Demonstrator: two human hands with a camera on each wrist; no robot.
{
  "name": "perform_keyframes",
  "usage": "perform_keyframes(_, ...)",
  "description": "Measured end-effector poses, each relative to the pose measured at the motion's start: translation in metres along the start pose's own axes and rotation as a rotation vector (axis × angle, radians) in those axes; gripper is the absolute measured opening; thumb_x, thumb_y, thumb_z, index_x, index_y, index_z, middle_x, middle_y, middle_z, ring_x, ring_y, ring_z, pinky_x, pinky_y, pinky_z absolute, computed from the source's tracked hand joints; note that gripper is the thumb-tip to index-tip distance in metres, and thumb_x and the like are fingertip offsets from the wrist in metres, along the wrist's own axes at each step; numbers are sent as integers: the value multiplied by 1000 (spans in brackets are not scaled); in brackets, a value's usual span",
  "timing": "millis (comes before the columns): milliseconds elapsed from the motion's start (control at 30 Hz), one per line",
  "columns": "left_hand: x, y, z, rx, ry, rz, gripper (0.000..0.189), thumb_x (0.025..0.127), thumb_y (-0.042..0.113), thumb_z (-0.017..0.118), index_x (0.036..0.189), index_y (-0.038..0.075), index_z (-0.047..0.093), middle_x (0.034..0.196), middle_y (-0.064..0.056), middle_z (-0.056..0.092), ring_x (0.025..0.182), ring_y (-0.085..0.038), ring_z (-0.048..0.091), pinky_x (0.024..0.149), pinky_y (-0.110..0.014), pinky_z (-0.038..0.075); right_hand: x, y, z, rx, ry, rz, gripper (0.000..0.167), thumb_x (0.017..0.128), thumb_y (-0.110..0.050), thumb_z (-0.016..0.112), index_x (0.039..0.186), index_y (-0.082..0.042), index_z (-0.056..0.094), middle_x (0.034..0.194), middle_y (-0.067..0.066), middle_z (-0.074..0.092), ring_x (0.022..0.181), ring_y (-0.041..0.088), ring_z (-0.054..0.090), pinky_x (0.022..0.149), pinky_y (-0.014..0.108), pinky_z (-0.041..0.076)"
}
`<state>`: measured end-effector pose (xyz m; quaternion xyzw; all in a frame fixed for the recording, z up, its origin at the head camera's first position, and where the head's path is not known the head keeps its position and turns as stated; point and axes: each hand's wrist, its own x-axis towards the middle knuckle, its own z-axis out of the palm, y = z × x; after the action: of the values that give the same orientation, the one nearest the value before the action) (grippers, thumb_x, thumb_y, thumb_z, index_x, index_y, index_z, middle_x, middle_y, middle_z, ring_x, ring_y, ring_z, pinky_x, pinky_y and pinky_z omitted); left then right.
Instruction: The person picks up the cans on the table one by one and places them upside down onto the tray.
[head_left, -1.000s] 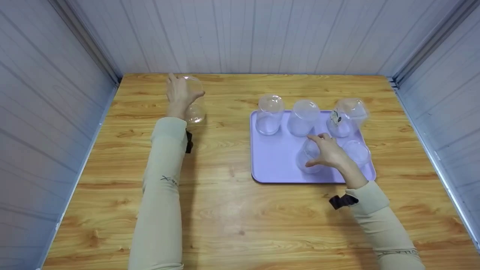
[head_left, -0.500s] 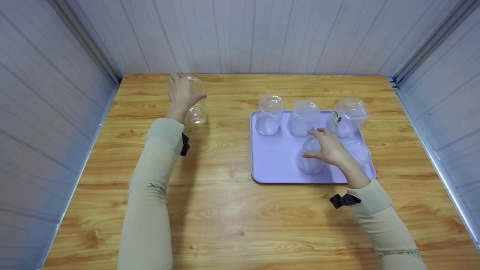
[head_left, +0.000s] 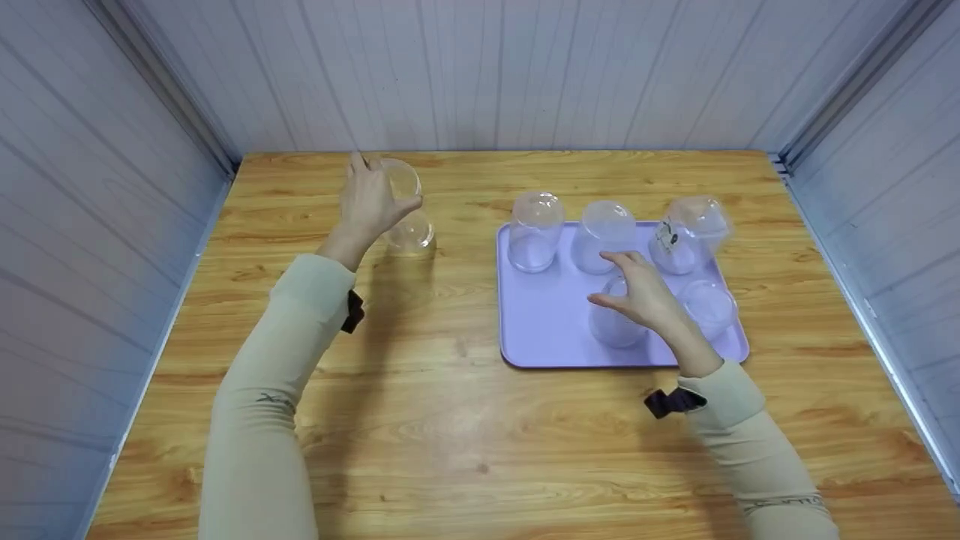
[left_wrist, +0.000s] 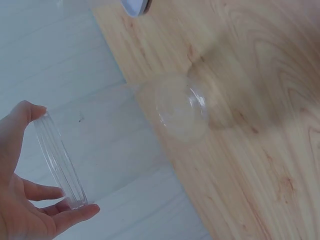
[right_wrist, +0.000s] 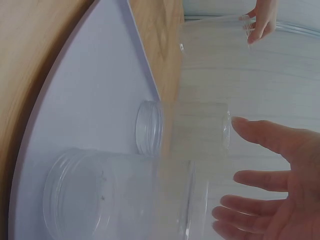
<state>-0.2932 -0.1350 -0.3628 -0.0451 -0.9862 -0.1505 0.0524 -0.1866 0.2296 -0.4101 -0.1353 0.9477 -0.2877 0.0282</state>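
My left hand (head_left: 369,196) grips a clear plastic jar (head_left: 409,229) by its rim, above the wooden table at the back left. In the left wrist view, thumb and fingers pinch the ridged mouth of this jar (left_wrist: 107,140), and its rounded base points toward the wood. Over the purple tray (head_left: 547,326), my right hand (head_left: 646,294) hovers with spread fingers and an empty palm. Below it stands another clear jar (head_left: 616,330). The right wrist view shows clear jars (right_wrist: 120,200) standing mouth down on the tray, their bases near my fingertips.
Along the tray's back edge stand a left jar (head_left: 535,234), a middle jar (head_left: 604,238) and a right jar (head_left: 684,238) with dark print. A clear container (head_left: 709,309) sits at the front right. Pale panelled walls (head_left: 465,75) enclose the table (head_left: 420,420).
My left hand has moved a little to the right, carrying the jar with it. My right hand has risen slightly off the front middle jar, its fingers still apart.
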Motion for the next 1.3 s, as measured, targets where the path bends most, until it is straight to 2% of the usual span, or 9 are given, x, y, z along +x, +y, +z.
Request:
perform_keyframes(100,-7,1,0,-6,24,20,87,72,51,61,121,-17,37,119,-28,31,104,-36,39,78,-36,46,1,-2,3,31,43,-14,68,74,-22,72,127,5,41,122,25,43,111,38,41,94,45,32)
perform_keyframes(233,-15,2,2,-26,71,61,83,70,50,64,114,-17,43,113,-26,35,98,-34,41,83,-37,43,1,-5,7,77,105,-32,66,73,-20,72,127,5,42,120,24,45,109,36,43,91,44,35)
perform_keyframes(367,-23,3,3,-81,113,87,80,69,49,65,113,-14,44,107,-23,38,94,-33,42,81,-39,41,2,-5,11,139,153,-30,65,73,-17,72,126,4,42,119,24,45,107,36,45,84,45,40)
perform_keyframes(533,-34,7,3,-161,105,89,79,72,49,62,120,-9,40,108,-21,36,94,-32,41,77,-38,43,1,-7,16,240,224,-29,64,73,-13,72,126,5,42,121,23,45,106,34,45,81,44,43)
perform_keyframes(700,-45,12,4,-225,88,90,80,73,51,59,124,-8,39,109,-20,37,93,-31,43,78,-39,43,0,-8,22,310,285,-43,64,73,-14,72,127,5,41,121,21,46,106,33,46,81,44,44)
perform_keyframes(833,-53,14,5,-257,93,94,81,74,52,59,125,-7,39,110,-20,37,93,-30,42,78,-39,42,0,-8,25,361,281,-49,65,75,-17,72,128,2,40,124,18,45,108,32,45,83,42,44)
perform_keyframes(1067,-67,19,9,-377,109,113,80,74,51,61,127,-5,39,112,-17,37,90,-26,42,78,-36,43,0,-12,31,475,266,-65,67,74,-16,72,129,1,39,126,17,44,110,30,44,84,44,43)
perform_keyframes(1300,-78,25,12,-479,98,105,81,76,51,60,128,-6,38,110,-17,39,91,-25,41,77,-37,40,-11,-39,20,557,199,-51,63,75,-3,69,128,9,37,126,25,40,111,37,42,86,47,42)
